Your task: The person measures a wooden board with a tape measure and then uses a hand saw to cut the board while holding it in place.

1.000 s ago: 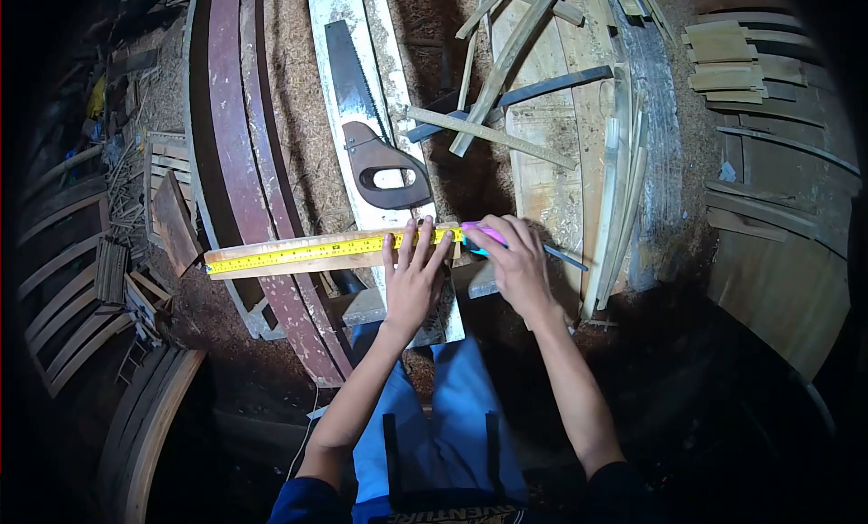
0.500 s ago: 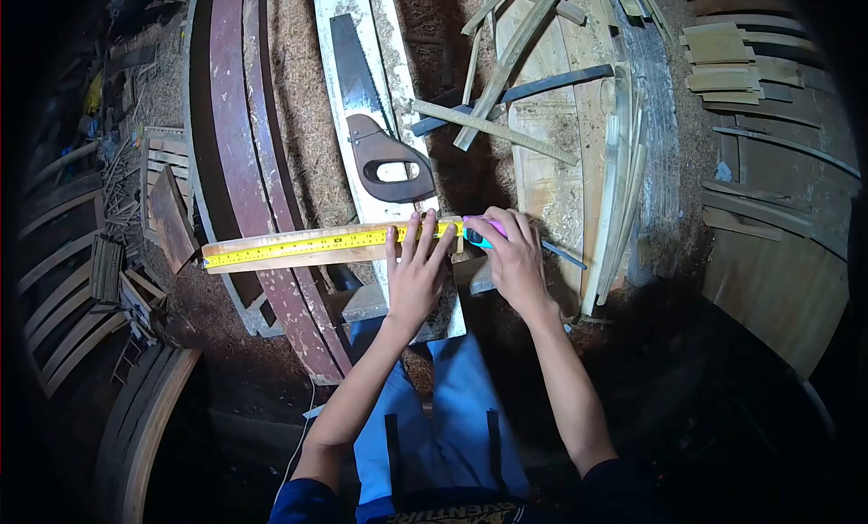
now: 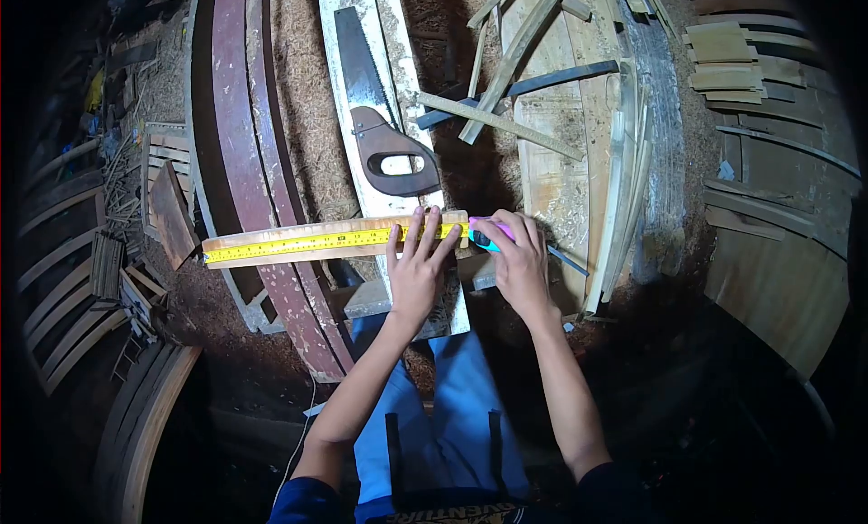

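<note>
A light wooden board (image 3: 362, 224) lies crosswise over a white plank and the maroon beams. Along its face runs the yellow blade of a tape measure (image 3: 298, 245), its end at the board's left tip. My left hand (image 3: 416, 275) rests with fingers spread and stretched over the blade and board, near the right part. My right hand (image 3: 520, 257) is closed round the pink and turquoise tape case (image 3: 485, 235) at the board's right end. Just beyond the board, a handsaw (image 3: 389, 153) with a brown handle lies on the white plank (image 3: 371, 203).
Two maroon beams (image 3: 244, 153) run lengthwise on the left. To the right, loose wooden strips (image 3: 506, 126) and a dark bar (image 3: 561, 77) cross over wide boards (image 3: 551, 180). Stacked thin pieces (image 3: 723, 67) lie at the far right. Wood shavings (image 3: 312, 117) cover the ground.
The view has shifted slightly. The board and tape tilt a little less than before, and both hands keep their places on them.
</note>
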`<state>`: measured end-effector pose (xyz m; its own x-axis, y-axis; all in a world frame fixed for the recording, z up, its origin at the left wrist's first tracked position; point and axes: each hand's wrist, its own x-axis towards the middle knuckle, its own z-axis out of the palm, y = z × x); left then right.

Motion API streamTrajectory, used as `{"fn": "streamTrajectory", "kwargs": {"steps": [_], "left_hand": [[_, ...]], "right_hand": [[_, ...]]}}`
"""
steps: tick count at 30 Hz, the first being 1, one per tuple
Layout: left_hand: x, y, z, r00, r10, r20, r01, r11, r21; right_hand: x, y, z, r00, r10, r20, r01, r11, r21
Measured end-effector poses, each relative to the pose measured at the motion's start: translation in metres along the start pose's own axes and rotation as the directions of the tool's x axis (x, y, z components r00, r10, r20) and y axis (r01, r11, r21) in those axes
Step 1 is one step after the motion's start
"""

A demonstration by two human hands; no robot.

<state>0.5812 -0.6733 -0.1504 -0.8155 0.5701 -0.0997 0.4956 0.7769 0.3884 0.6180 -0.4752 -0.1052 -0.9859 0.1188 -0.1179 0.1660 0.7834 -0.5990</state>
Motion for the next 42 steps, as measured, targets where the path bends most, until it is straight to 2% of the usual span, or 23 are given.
{"fn": "streamTrajectory", "kwargs": {"steps": [9,14,17,20,25,28,30,37,38,40,42], "left_hand": [[0.000,0.000,0.000,1.000,-0.005,-0.012,0.005,1.000,-0.021],[-0.001,-0.010,-0.005,0.999,0.046,-0.003,-0.046,0.998,-0.051],[-0.005,-0.022,-0.013,0.998,0.061,0.017,-0.056,0.976,-0.211],[-0.008,-0.037,-0.017,0.994,0.109,0.016,-0.100,0.953,-0.286],[-0.011,-0.042,-0.026,0.987,0.149,0.055,-0.139,0.979,-0.146],[-0.013,-0.050,-0.032,0.991,0.119,0.066,-0.108,0.983,-0.151],[-0.017,-0.063,-0.037,0.998,0.070,-0.007,-0.069,0.953,-0.296],[-0.053,-0.142,-0.062,0.982,-0.106,-0.156,0.086,0.987,-0.133],[-0.058,-0.153,-0.068,0.981,-0.134,-0.137,0.120,0.988,-0.101],[-0.066,-0.174,-0.076,0.985,-0.128,-0.113,0.126,0.992,-0.031],[-0.070,-0.186,-0.078,0.983,-0.125,-0.136,0.121,0.992,-0.036]], "right_hand": [[0.002,-0.003,-0.007,1.000,0.015,0.001,-0.015,1.000,-0.014],[0.002,-0.011,-0.008,1.000,0.015,-0.009,-0.015,1.000,-0.015],[0.002,-0.018,-0.006,1.000,0.018,-0.013,-0.018,0.999,-0.031],[0.000,-0.021,0.001,1.000,0.014,-0.016,-0.015,0.999,-0.039],[0.004,-0.045,0.017,1.000,-0.018,0.001,0.018,0.998,-0.062],[0.010,-0.059,0.030,0.999,-0.047,-0.011,0.046,0.993,-0.110],[0.015,-0.066,0.036,0.999,-0.050,-0.009,0.049,0.996,-0.071],[0.030,-0.105,0.056,0.993,-0.113,0.017,0.114,0.989,-0.090],[0.031,-0.111,0.059,0.992,-0.126,0.005,0.126,0.988,-0.095],[0.033,-0.120,0.067,0.993,-0.121,0.008,0.121,0.988,-0.091],[0.033,-0.130,0.074,0.997,-0.079,0.018,0.080,0.995,-0.063]]}}
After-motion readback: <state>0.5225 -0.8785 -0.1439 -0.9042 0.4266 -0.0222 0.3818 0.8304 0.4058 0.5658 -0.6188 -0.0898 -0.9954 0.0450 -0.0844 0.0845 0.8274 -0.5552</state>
